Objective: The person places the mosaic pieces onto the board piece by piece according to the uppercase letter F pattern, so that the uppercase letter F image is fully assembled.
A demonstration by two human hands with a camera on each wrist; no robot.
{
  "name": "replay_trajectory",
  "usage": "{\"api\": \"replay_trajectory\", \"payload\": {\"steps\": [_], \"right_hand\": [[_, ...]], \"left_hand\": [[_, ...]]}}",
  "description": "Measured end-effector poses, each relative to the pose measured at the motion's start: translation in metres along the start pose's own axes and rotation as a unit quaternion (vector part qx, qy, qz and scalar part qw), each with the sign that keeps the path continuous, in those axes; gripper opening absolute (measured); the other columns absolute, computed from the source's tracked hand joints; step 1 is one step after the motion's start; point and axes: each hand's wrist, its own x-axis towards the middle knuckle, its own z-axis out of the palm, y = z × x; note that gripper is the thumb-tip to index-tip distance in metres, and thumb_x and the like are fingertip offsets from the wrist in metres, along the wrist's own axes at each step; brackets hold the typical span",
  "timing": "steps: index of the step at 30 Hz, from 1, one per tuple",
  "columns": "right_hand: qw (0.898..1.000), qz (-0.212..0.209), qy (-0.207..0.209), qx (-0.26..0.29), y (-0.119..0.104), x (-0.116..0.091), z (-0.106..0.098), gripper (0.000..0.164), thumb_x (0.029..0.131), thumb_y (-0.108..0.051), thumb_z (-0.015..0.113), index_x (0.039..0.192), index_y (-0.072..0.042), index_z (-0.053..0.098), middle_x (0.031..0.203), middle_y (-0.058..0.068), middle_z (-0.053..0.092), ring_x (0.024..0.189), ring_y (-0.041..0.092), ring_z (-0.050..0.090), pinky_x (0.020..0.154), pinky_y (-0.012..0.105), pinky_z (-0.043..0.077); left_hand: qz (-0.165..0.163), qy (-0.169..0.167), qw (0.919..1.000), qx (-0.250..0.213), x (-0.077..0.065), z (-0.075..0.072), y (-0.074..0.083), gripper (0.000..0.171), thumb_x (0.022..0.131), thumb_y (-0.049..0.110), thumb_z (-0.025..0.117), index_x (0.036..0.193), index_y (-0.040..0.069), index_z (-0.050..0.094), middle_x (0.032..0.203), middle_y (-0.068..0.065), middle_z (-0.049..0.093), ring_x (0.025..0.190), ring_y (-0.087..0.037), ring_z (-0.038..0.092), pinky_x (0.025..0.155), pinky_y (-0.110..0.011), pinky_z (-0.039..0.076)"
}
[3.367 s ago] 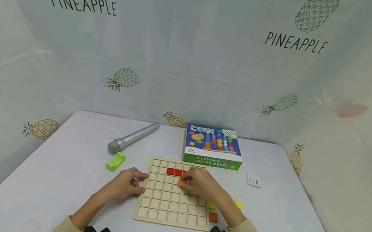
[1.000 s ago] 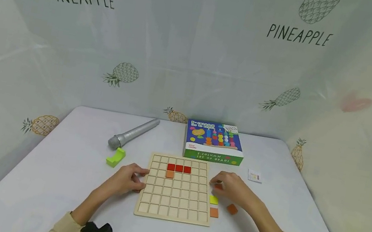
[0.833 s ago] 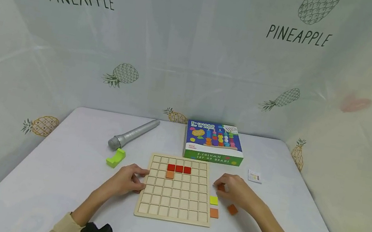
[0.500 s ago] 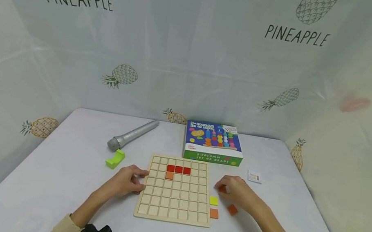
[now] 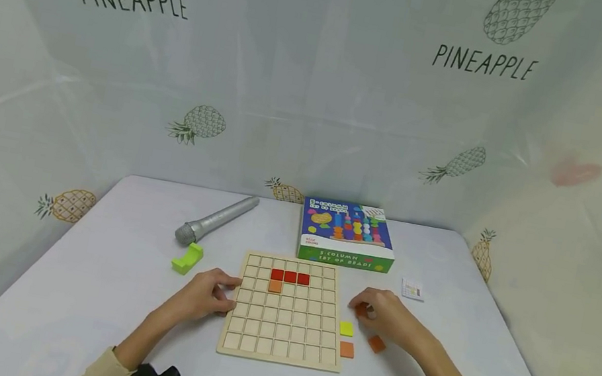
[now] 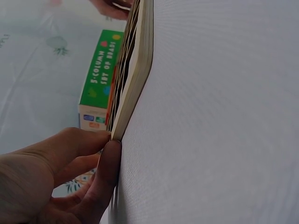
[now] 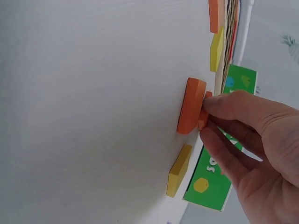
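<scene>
The wooden grid board (image 5: 281, 332) lies mid-table. Three red tiles (image 5: 290, 277) fill neighbouring squares of one row, and an orange tile (image 5: 275, 286) sits right below the leftmost. My left hand (image 5: 202, 295) rests its thumb and index fingertips against the board's left edge, set apart along it. To the right of the board, my right hand (image 5: 390, 315) pinches another orange tile (image 7: 204, 114) between thumb and fingers, low over the table. Close beside that, in the right wrist view, lie a loose orange tile (image 7: 191, 106) and a yellow tile (image 7: 179, 171).
Along the board's right edge lie a yellow tile (image 5: 346, 328) and an orange tile (image 5: 347, 349). A bead-set box (image 5: 348, 243) stands behind the board. A silver microphone (image 5: 217, 220) and a lime-green curved block (image 5: 187, 259) are at left, a small printed card (image 5: 412, 290) at right.
My right hand has left the board, where an orange tile now sits under the red row, and moved right to grip another orange tile. My left hand stays at the board's edge.
</scene>
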Motion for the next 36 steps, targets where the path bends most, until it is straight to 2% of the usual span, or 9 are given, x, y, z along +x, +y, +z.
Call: {"api": "replay_trajectory", "payload": {"steps": [8, 15, 20, 28, 36], "right_hand": [[1.0, -0.009, 0.002, -0.008, 0.003, 0.001, -0.004, 0.02, 0.083, -0.004, 0.075, 0.102, -0.009, 0.074, 0.095, 0.0, 0.072, 0.088, 0.014, 0.063, 0.079, 0.027, 0.06], [1.0, -0.014, 0.021, -0.013, 0.003, 0.004, -0.008, 0.018, 0.082, -0.002, 0.075, 0.099, -0.008, 0.075, 0.09, -0.001, 0.072, 0.082, 0.013, 0.063, 0.073, 0.024, 0.059], [1.0, -0.022, 0.015, -0.001, 0.0, 0.006, -0.007, 0.018, 0.081, -0.003, 0.076, 0.098, -0.008, 0.075, 0.089, -0.001, 0.071, 0.081, 0.012, 0.063, 0.071, 0.024, 0.059], [0.999, -0.037, -0.001, 0.006, -0.015, 0.019, -0.001, 0.017, 0.083, -0.01, 0.077, 0.1, -0.012, 0.075, 0.093, -0.004, 0.071, 0.084, 0.012, 0.062, 0.077, 0.03, 0.059], [0.998, -0.061, -0.001, 0.007, -0.041, 0.037, 0.006, 0.019, 0.084, -0.015, 0.077, 0.103, -0.014, 0.075, 0.093, -0.005, 0.068, 0.083, 0.017, 0.06, 0.074, 0.021, 0.054]], "left_hand": [[0.016, -0.005, 0.9998, -0.008, 0.004, -0.001, 0.001, 0.049, 0.081, 0.006, 0.077, 0.127, -0.004, 0.062, 0.109, -0.018, 0.063, 0.072, -0.007, 0.061, 0.056, -0.017, 0.052], [0.012, -0.006, 0.9997, -0.018, 0.005, 0.0, 0.002, 0.05, 0.081, 0.005, 0.077, 0.127, -0.005, 0.062, 0.109, -0.018, 0.062, 0.069, -0.007, 0.062, 0.055, -0.018, 0.053], [0.007, -0.011, 0.9997, -0.021, 0.004, 0.0, 0.002, 0.05, 0.081, 0.005, 0.076, 0.128, -0.005, 0.062, 0.109, -0.018, 0.062, 0.068, -0.007, 0.062, 0.056, -0.018, 0.053], [-0.001, -0.01, 0.9996, -0.025, 0.0, 0.0, 0.001, 0.049, 0.081, 0.003, 0.076, 0.128, -0.004, 0.062, 0.111, -0.018, 0.061, 0.069, -0.01, 0.063, 0.056, -0.019, 0.054], [0.003, -0.004, 0.9998, -0.02, -0.004, 0.001, 0.001, 0.049, 0.08, 0.003, 0.077, 0.127, -0.004, 0.063, 0.109, -0.017, 0.062, 0.068, -0.007, 0.063, 0.055, -0.019, 0.054]]}}
